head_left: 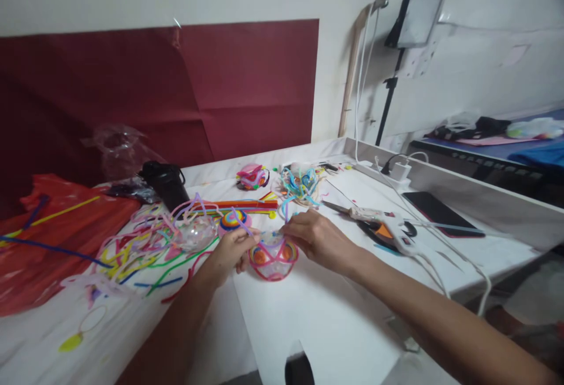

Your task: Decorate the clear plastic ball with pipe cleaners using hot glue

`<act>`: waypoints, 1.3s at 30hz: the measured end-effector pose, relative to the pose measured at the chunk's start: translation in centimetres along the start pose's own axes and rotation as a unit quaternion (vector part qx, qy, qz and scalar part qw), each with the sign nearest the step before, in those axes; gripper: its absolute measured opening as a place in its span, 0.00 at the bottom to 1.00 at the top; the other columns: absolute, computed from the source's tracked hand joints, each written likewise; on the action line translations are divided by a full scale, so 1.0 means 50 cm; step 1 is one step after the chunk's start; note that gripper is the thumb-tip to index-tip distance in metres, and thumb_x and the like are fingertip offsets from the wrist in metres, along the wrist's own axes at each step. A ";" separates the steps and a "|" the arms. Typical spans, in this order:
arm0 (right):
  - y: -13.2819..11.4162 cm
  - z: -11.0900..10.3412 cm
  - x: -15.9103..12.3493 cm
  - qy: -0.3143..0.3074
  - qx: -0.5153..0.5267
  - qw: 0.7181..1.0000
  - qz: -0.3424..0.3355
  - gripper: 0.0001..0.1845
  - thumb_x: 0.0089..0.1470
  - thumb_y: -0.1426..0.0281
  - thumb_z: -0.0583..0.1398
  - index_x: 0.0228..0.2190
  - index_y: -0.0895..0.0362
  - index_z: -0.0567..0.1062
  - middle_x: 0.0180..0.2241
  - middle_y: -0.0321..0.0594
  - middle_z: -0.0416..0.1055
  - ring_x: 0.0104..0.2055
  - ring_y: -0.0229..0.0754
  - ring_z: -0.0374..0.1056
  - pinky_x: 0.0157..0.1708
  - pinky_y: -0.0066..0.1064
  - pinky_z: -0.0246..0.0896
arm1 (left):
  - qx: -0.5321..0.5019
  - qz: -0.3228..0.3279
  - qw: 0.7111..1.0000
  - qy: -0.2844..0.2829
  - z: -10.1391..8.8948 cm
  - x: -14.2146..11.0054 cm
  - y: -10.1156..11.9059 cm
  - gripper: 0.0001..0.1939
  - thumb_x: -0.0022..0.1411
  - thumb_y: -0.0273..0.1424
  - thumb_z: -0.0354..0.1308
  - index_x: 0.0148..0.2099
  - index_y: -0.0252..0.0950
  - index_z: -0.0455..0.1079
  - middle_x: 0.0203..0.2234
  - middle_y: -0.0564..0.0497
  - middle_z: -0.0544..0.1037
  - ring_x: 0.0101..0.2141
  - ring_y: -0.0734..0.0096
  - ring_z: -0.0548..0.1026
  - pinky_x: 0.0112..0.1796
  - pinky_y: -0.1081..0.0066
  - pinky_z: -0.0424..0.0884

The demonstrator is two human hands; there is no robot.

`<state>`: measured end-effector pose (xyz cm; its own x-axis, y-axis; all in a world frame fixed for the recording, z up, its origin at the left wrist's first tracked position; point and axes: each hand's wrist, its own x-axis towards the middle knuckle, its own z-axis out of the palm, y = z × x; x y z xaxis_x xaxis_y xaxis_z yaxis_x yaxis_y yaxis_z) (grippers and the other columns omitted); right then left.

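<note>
Both my hands meet over a small basket-shaped craft piece [273, 258] made of pink pipe cleaners with orange spots, resting on the white table [335, 320]. My left hand [231, 253] grips its left side with closed fingers. My right hand [315, 238] pinches the top of it, where a purple pipe cleaner [242, 223] sticks up to the left. A round coiled multicoloured piece [233, 220] lies just behind my left hand.
A heap of loose coloured pipe cleaners [141, 244] spreads at the left beside red plastic sheet [48, 238]. A glue gun [388, 226], scissors [339, 208] and a phone [440, 211] lie at the right. A black cup [167, 185] stands behind.
</note>
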<state>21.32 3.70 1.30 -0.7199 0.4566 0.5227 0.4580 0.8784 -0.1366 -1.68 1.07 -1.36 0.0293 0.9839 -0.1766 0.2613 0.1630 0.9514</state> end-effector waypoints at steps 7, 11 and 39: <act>-0.006 0.035 -0.010 0.115 0.178 0.977 0.034 0.10 0.60 0.74 0.57 0.35 0.59 0.80 0.31 0.46 0.77 0.33 0.42 0.72 0.34 0.30 0.62 | 0.016 -0.005 1.000 0.014 0.005 -0.001 0.006 0.27 0.51 0.47 0.60 0.46 0.33 0.68 0.09 0.62 0.61 0.10 0.79 0.58 0.13 0.78 0.51; -0.015 0.041 -0.009 0.129 0.239 0.958 0.097 0.09 0.57 0.77 0.59 0.35 0.57 0.81 0.31 0.43 0.78 0.32 0.40 0.73 0.34 0.29 0.63 | 0.030 -0.007 0.999 0.019 0.007 0.000 0.007 0.27 0.51 0.48 0.59 0.46 0.33 0.68 0.07 0.62 0.61 0.10 0.79 0.57 0.13 0.77 0.50; -0.028 0.021 0.011 0.008 0.250 0.939 0.235 0.16 0.48 0.82 0.60 0.40 0.60 0.76 0.25 0.34 0.76 0.25 0.34 0.68 0.28 0.24 0.58 | 0.104 0.054 0.990 0.077 0.028 -0.016 0.012 0.29 0.46 0.41 0.66 0.49 0.32 0.70 0.17 0.58 0.70 0.14 0.78 0.64 0.17 0.76 0.56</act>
<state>19.74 2.88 0.93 -0.4890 0.8122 0.3181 0.4180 0.5383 -0.7318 -0.21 0.30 -0.98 -0.0750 0.9970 -0.0202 0.4586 0.0525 0.8871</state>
